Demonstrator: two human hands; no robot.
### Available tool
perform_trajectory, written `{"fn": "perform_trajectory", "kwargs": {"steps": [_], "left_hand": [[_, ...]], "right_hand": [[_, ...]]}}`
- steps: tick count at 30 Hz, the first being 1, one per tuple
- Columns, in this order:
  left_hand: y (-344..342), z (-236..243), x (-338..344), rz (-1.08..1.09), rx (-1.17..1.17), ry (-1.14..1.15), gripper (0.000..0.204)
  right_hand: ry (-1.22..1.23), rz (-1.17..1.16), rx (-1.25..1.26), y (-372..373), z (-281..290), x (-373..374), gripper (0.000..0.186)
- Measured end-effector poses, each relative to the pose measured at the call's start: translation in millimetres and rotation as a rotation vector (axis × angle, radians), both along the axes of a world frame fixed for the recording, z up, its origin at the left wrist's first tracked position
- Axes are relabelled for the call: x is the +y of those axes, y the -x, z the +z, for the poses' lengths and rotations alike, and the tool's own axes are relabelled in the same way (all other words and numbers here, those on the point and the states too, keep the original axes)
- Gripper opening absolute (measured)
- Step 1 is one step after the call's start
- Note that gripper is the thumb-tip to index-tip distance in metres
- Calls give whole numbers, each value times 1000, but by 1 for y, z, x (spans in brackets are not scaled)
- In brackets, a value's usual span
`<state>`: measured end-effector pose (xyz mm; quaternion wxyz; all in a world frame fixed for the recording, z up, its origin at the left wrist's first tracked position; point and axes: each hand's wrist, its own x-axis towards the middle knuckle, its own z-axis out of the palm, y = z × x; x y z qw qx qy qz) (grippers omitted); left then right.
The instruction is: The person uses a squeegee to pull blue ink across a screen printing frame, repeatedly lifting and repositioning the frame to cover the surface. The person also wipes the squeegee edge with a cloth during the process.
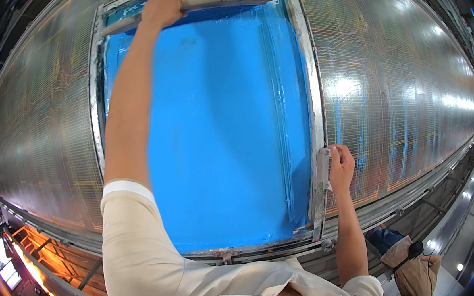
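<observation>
Head view: a metal frame [313, 81] lies on a long, shiny table [43, 122] marked with fine lines.
Left hand [162, 12]: reaches to the frame's far end, its fingers clamped on a long bar [229, 1].
Bar: slightly tilted across the frame's far end, its left end near the frame's left side.
Blue sheet of colour [209, 133]: fills most of the frame, with thicker ridges along the right side.
Right hand [341, 165]: at the frame's right side near the close corner, thumb and fingers closed on a pale bracket [324, 167].
Sleeves: beige; the left one has a white cuff [130, 188].
Co-worker [412, 270]: at lower right, beyond the table's edge.
</observation>
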<state>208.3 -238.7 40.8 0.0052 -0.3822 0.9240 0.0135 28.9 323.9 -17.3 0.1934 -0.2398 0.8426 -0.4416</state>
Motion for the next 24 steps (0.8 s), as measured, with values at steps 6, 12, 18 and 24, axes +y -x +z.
{"fn": "perform_trajectory", "kwargs": {"steps": [6, 12, 18, 24], "left_hand": [[-43, 6, 79, 2, -43, -47, 25], [-123, 18, 283, 21, -49, -199, 20], [-228, -9, 513, -81, 149, -100, 22], [-256, -6, 585, 5, 192, -37, 28]], "right_hand": [[-120, 38, 194, 10, -4, 1, 29], [-95, 20, 16, 12, -7, 0, 32], [-11, 59, -49, 24, -24, 1, 34], [67, 217, -45, 40, -48, -9, 42]]}}
